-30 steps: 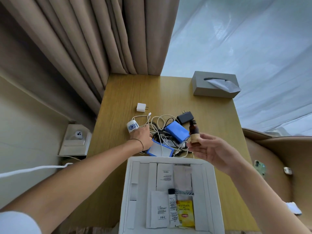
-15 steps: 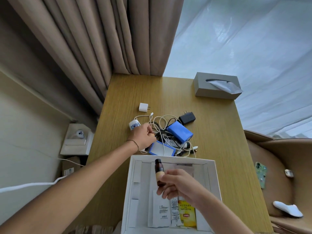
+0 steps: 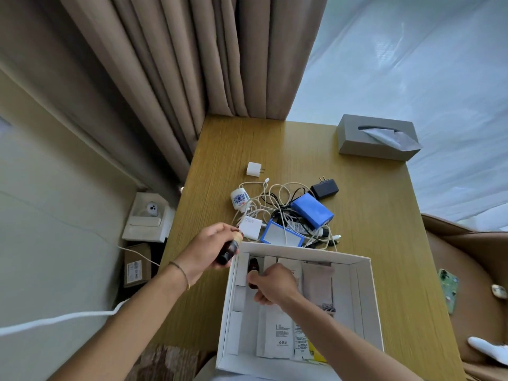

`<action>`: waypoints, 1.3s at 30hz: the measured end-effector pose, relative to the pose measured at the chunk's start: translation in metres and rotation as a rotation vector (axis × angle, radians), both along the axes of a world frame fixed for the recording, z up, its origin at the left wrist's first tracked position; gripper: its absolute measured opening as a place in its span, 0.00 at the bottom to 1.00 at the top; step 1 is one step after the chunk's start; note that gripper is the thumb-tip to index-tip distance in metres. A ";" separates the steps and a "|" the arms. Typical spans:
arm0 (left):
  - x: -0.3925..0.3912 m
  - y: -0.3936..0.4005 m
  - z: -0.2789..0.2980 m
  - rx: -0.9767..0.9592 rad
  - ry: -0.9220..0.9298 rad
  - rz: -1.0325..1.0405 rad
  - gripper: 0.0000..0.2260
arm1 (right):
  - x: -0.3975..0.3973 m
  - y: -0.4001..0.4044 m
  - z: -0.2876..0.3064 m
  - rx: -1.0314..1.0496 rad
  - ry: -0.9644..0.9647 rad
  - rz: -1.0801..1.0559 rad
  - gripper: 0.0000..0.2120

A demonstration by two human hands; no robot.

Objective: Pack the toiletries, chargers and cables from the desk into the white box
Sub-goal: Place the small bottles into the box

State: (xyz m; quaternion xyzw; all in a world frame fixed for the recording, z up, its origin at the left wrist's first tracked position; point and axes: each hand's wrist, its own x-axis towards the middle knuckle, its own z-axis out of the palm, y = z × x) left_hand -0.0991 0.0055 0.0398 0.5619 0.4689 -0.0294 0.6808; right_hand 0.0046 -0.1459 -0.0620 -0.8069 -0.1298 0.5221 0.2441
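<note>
The white box (image 3: 365,287) lies open at the desk's near edge with sachets and a tube inside. My right hand (image 3: 272,284) grips a small brown bottle (image 3: 253,266) low in the box's left part. My left hand (image 3: 211,247) holds a second brown bottle with a cork-coloured cap (image 3: 230,248) just outside the box's far left corner. Beyond the box is a tangle of white and black cables (image 3: 277,204) with a white 20W charger (image 3: 250,228), a blue pack (image 3: 312,210), a blue-framed card (image 3: 283,235), a black plug (image 3: 324,188), a white jar with a blue pattern (image 3: 239,198) and a small white plug (image 3: 253,169).
A grey tissue box (image 3: 376,137) stands at the desk's far right corner. Curtains hang behind the desk (image 3: 371,215). On the brown seat at the right lie a phone (image 3: 448,288) and a white item (image 3: 489,349). Boxes sit on the floor at the left.
My right hand has carried its bottle from above the cables down into the box's left part. My left hand left the cable pile and now holds a second bottle by the box corner.
</note>
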 end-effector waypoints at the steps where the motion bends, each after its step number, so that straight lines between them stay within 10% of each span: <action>1: -0.005 -0.005 0.002 0.049 0.014 -0.040 0.07 | -0.002 0.002 -0.002 -0.014 -0.084 0.065 0.19; 9: -0.029 -0.049 -0.004 0.310 0.115 -0.281 0.12 | -0.009 0.019 -0.005 -0.092 -0.561 0.524 0.16; 23: 0.003 -0.115 -0.057 0.819 0.471 -0.640 0.10 | 0.037 -0.035 0.007 0.151 -0.315 0.206 0.09; 39: -0.003 -0.135 -0.089 0.844 0.527 -0.547 0.20 | 0.031 -0.064 0.026 0.256 -0.179 0.172 0.11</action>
